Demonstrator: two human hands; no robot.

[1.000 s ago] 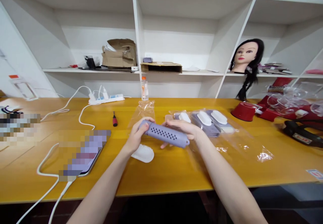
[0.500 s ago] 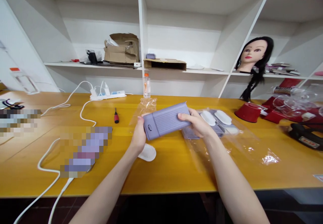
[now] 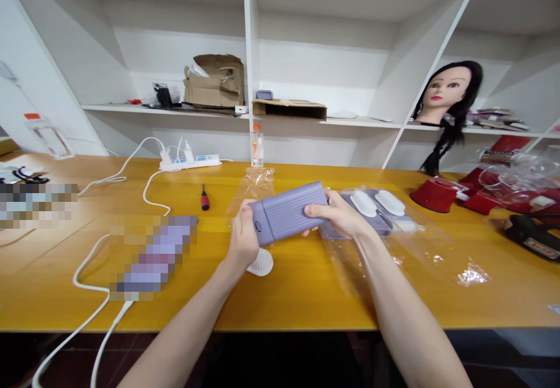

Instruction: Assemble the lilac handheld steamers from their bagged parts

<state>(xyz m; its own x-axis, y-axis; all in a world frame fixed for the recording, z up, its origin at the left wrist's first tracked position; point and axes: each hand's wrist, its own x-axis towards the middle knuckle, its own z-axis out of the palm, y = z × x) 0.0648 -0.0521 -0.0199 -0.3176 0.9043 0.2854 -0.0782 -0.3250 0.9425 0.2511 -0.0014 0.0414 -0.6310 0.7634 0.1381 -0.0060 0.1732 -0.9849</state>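
Note:
Both hands hold a lavender ribbed plastic case (image 3: 289,213) level above the table. My left hand (image 3: 242,239) grips its left end, near a small oval button on the face. My right hand (image 3: 339,216) holds the right end, with fingers underneath. Below my left hand, a white bristled brush piece (image 3: 262,263) lies on the table, partly hidden by the hand. Past my right hand, lavender and white items in clear plastic wrap (image 3: 365,210) lie close by. An empty-looking clear bag (image 3: 256,185) stands just beyond the case.
The yellow wooden table (image 3: 306,306) holds a red-handled screwdriver (image 3: 205,197), a white power strip (image 3: 189,162) with cables, a bottle (image 3: 257,146), a pixelated device (image 3: 153,254), and red objects with clear plastic (image 3: 481,192). White shelves stand behind.
The case has turned from its dotted side to its ribbed face, and is now held higher and tilted. The view has shifted slightly, and the white brush piece is more covered by my left hand.

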